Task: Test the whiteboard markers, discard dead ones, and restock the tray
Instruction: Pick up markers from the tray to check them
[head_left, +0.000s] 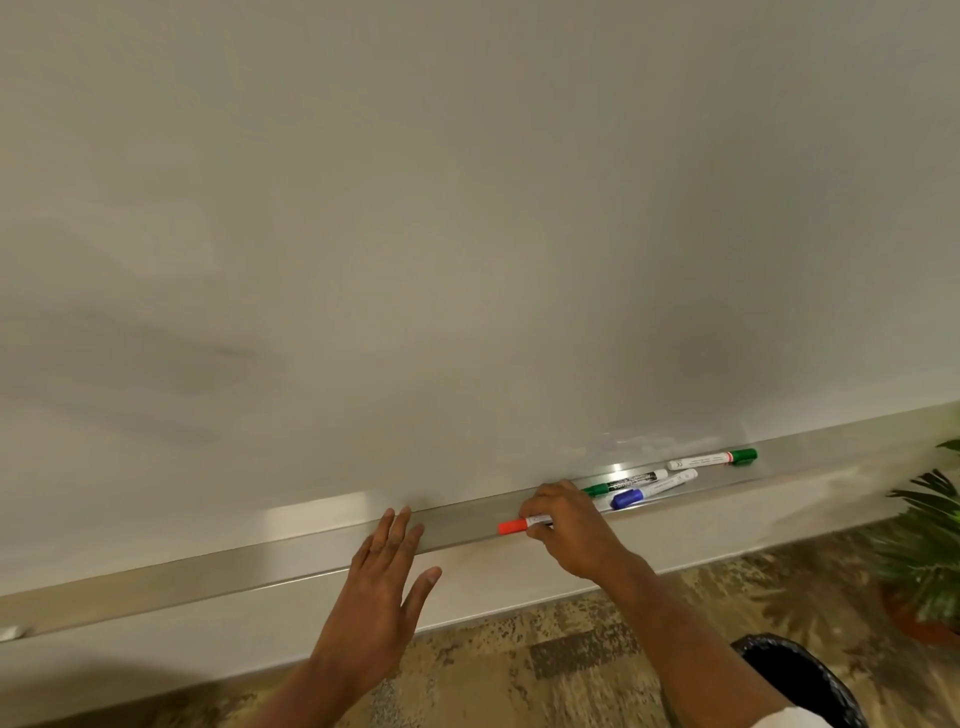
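Markers seem barely begun on: the whiteboard (467, 234) above the tray (311, 558) is showing no ink. The right hand (563, 525) is pinching a capped red marker (522, 524) over the tray's front lip. The left hand (382, 587) is hovering flat and holding nothing at that lip. A blue marker (652, 489) and 2 green markers (623, 482) are lying in the tray's right part. A lined bin (800, 680) is standing below.

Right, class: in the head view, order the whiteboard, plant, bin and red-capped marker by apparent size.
1. whiteboard
2. plant and bin: both cut off by the frame, too alike to rank
3. red-capped marker, partly hidden in the right hand
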